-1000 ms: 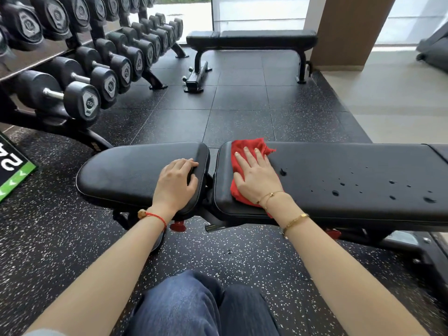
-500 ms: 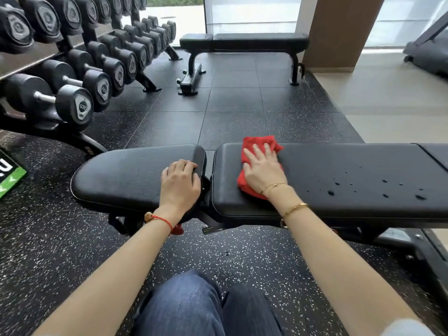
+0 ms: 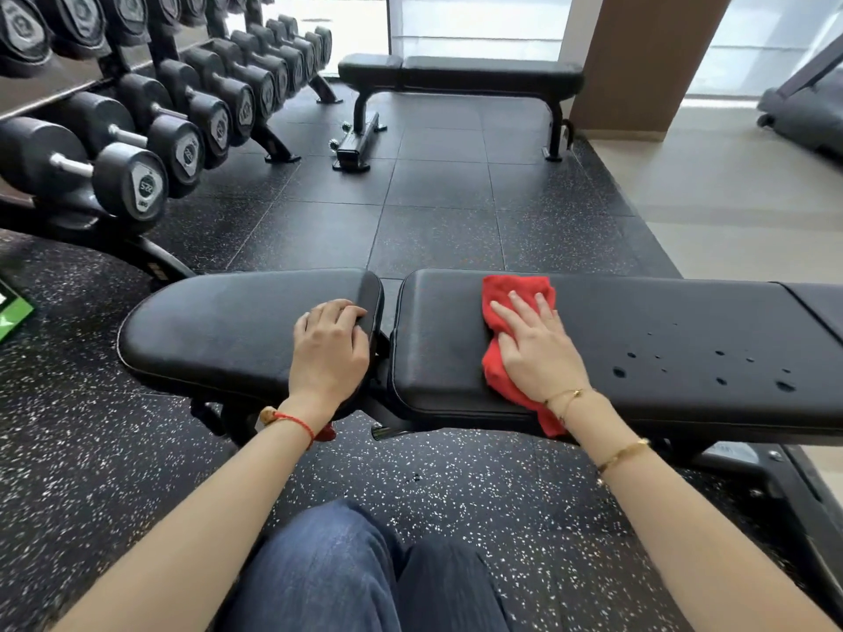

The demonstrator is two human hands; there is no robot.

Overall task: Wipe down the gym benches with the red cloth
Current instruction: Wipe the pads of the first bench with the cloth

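A black padded gym bench stands across the view in two pads. On its long back pad (image 3: 684, 321) lies the red cloth (image 3: 502, 294), and my right hand (image 3: 536, 353) presses flat on it with straight fingers. Water droplets (image 3: 711, 369) dot the pad to the right of the cloth. My left hand (image 3: 330, 348) rests on the right end of the seat pad (image 3: 214, 330), its fingers curled over the pad's edge by the gap. A second black bench (image 3: 460, 73) stands farther back near the window.
A rack of black dumbbells (image 3: 132, 143) runs along the left. A brown pillar (image 3: 638, 61) stands at the back right, and part of a treadmill (image 3: 803, 107) at the far right. My knees in blue jeans (image 3: 365, 572) are below the bench on the speckled rubber floor.
My right hand has slid the red cloth to the right along the back pad, away from its left end. My left hand stays on the seat pad's edge.
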